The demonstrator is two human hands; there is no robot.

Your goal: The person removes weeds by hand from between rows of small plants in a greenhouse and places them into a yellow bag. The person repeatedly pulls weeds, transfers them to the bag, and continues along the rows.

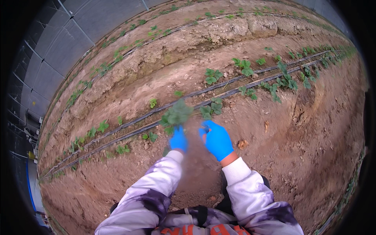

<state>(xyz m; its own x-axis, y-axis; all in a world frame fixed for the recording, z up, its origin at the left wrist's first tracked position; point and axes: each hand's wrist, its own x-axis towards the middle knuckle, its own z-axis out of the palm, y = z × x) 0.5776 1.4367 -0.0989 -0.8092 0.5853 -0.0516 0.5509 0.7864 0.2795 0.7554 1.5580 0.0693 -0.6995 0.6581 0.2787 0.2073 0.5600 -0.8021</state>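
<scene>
My left hand [178,141], in a blue glove and blurred by motion, is at the base of a leafy strawberry plant [177,113]. The plant's leaves are blurred along with the hand, and its stems seem to be between my fingers. My right hand [218,141], also in a blue glove, hovers over the soil to the right with fingers curled and thumb a little apart. Nothing shows in its grasp. Just beyond its fingertips grows a smaller strawberry plant [211,108], rooted by the drip line.
Two black drip lines [235,91] run diagonally along the soil bed [293,129], with several strawberry plants [286,77] beside them. Beyond a furrow lies another planted ridge [164,55]. A dry leaf [243,144] lies right of my right hand. Greenhouse sheeting [97,20] and metal poles rise behind.
</scene>
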